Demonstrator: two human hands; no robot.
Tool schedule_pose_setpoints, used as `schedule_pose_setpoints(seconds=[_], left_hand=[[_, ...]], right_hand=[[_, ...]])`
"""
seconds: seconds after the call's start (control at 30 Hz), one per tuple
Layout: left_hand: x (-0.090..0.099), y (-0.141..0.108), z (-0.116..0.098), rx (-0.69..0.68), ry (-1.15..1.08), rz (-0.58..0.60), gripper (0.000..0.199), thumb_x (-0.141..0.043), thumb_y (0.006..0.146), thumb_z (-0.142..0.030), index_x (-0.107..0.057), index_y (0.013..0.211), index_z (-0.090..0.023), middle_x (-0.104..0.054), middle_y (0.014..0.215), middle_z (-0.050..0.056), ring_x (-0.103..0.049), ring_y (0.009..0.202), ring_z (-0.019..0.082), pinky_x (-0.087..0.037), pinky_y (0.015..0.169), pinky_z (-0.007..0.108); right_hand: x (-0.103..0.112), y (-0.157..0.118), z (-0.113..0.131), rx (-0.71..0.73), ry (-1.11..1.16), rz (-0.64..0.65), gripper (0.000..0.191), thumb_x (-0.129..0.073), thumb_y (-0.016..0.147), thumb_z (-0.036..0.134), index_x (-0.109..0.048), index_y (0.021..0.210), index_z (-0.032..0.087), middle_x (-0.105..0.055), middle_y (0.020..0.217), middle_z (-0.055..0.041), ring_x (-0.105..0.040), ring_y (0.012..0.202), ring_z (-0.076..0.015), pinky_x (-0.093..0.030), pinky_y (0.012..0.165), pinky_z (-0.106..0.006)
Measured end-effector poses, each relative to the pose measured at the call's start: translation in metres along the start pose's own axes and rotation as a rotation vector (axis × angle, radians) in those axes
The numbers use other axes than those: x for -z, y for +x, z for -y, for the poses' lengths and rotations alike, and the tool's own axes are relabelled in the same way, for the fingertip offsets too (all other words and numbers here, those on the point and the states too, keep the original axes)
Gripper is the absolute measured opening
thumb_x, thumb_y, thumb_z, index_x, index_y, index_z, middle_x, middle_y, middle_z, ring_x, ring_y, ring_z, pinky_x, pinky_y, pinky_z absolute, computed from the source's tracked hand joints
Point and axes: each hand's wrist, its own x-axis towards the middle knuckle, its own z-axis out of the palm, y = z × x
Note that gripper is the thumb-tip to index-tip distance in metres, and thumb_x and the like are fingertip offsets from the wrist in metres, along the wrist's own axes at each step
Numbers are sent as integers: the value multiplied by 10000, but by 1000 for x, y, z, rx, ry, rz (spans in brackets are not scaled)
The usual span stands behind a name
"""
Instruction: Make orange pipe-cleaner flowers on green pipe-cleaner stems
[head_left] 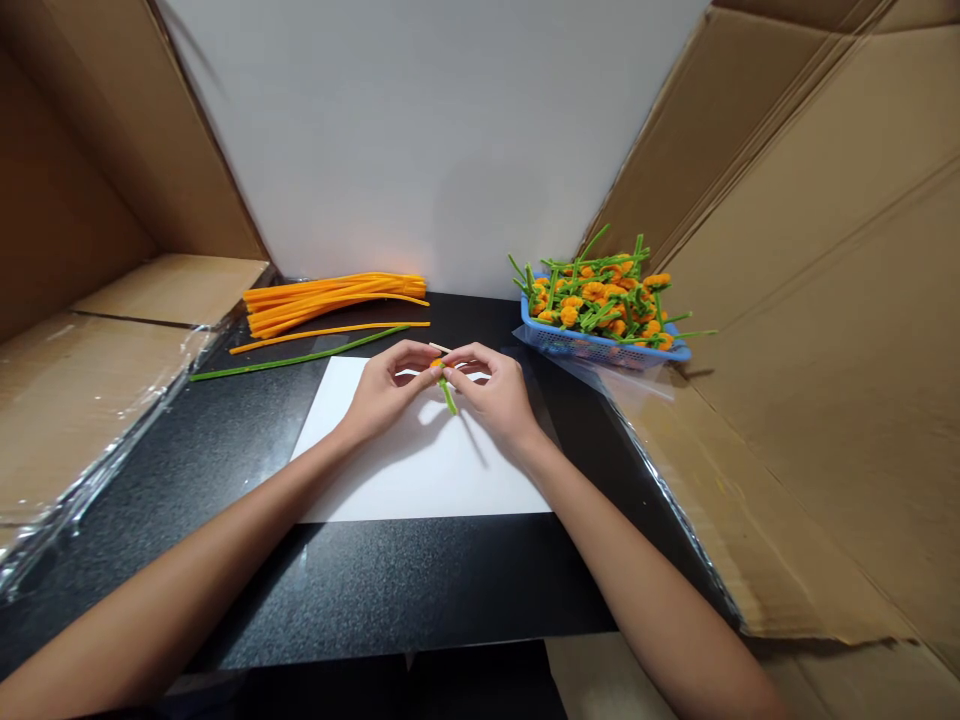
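Both hands work together over a white sheet of paper [420, 475], which lies on a black speckled table [390, 590]. The left hand [394, 392] and the right hand [491, 392] curl inward from either side, and their fingers [431, 367] close from both sides on a short green pipe-cleaner stem [448, 397]. An orange tuft [437, 364] sits at its far end, mostly hidden by the fingertips. The stem lies between the hands, its long axis running from far to near and leaning slightly right. Its free lower end pokes out below the fingertips, just beside the right hand, which is the nearer hand to that end. A thin pale stick [441, 347] shows just beyond the fingers, too small to identify.

To the far left, a bundle of orange pipe cleaners [334, 303] lies on the table, with a single orange pipe cleaner [330, 330] and a long green pipe cleaner [300, 356] nearer the sheet. To the far right, a blue plastic basket [604, 345] holds a heap of orange pipe-cleaner flowers on green stems [600, 300]. Clear plastic film [592, 368] lies under its near edge. Cardboard panels [787, 250] stand along the right side and others along the left, with a white board [427, 130] behind the table.
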Motion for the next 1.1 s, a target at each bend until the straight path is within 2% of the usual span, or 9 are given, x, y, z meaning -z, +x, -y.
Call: schedule_pose_setpoints(seconds=[0.1,0.23,0.47,0.57,0.73,0.83,1.0,1.1], left_hand=[[0,0,-1,-5,42,15,396,-794,744,-434,-689,1032,-185,-716,1066,82,-682,953,199,-570,771,288],[1,0,0,17,41,12,419,-807,718,-442,-686,1016,-174,-719,1046,89,-684,949,211,-575,754,298],[3,2,2,24,40,80,394,-758,782,-452,-700,1065,-185,-732,1025,89,-695,922,204,-571,759,290],[4,3,3,30,18,92,387,-748,794,-456,-714,1067,-184,-745,1005,88,-703,868,195,-571,741,287],[4,4,3,88,-116,98,440,-774,763,-467,-717,1092,-181,-738,1111,119,-707,983,241,-597,803,346],[2,3,2,116,-142,81,462,-817,714,-457,-724,1067,-174,-750,1075,115,-715,966,246,-605,808,364],[3,3,4,65,-67,47,407,-823,709,-439,-740,1009,-176,-758,1025,99,-716,924,220,-598,813,330],[2,1,4,1,13,12,377,-785,744,-446,-734,994,-168,-751,1013,101,-709,918,220,-603,794,333]], right_hand=[[4,-2,3,110,-134,-14,68,-635,825,187,-698,853,190,-685,937,-47,-647,838,-160,-497,641,-230],[9,-2,4,251,-274,33,82,-619,846,155,-686,862,199,-653,962,-46,-608,907,-170,-472,650,-238],[12,0,0,318,-398,100,83,-590,891,175,-661,910,213,-633,1003,-56,-572,995,-203,-456,739,-285],[12,0,-2,293,-381,97,54,-599,891,191,-650,894,207,-622,982,-50,-571,981,-197,-446,713,-274],[12,1,-3,213,-348,27,54,-604,883,210,-625,835,195,-602,906,-39,-573,906,-187,-433,696,-276],[11,1,-3,179,-340,24,73,-605,883,230,-616,823,191,-597,883,-33,-570,864,-179,-428,715,-284],[7,2,-6,89,-335,30,126,-561,885,225,-594,771,183,-596,839,-24,-553,795,-161,-403,720,-287],[3,3,-8,-56,-234,48,149,-564,859,239,-583,723,180,-592,773,-10,-538,746,-151,-399,697,-276]])
